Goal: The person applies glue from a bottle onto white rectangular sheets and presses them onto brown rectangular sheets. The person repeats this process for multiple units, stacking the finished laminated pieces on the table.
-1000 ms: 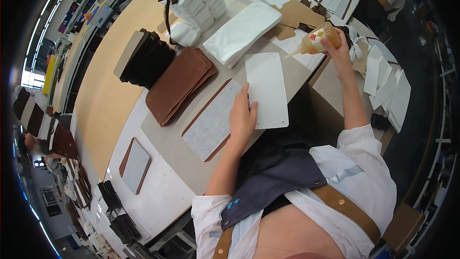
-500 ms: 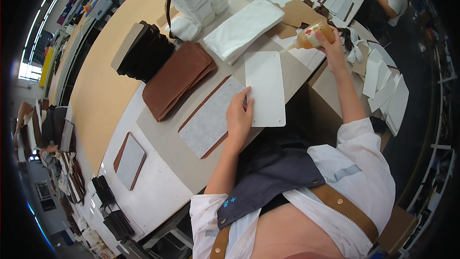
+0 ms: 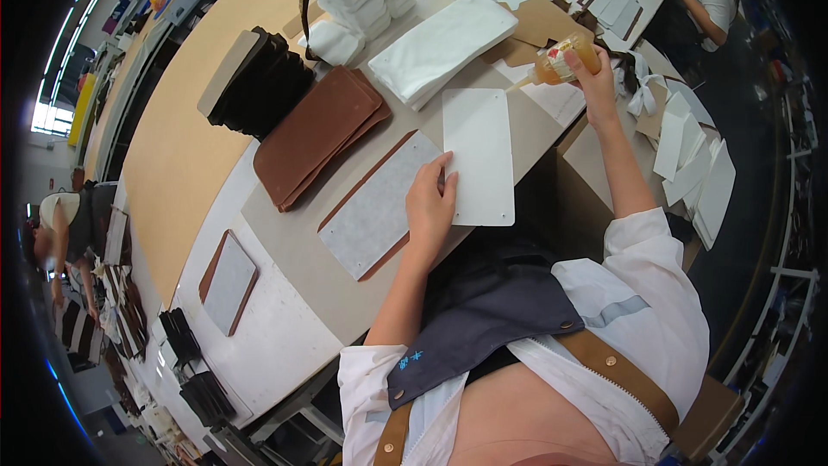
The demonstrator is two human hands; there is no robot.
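While hands work | beige worktable (image 3: 172,156) crowded | workshop aisles beyond

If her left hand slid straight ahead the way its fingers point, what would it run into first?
The left hand already has its fingertips at the edge of the white rectangular panel. Sliding on, it would likely ride onto that panel first; beyond lies the folded white stack.

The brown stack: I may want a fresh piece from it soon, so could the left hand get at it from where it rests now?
Probably yes. The left hand rests on the white sheet and grey panel; the brown stack lies just beyond that panel, with only flat table surface between. The right hand holds a glue bottle.
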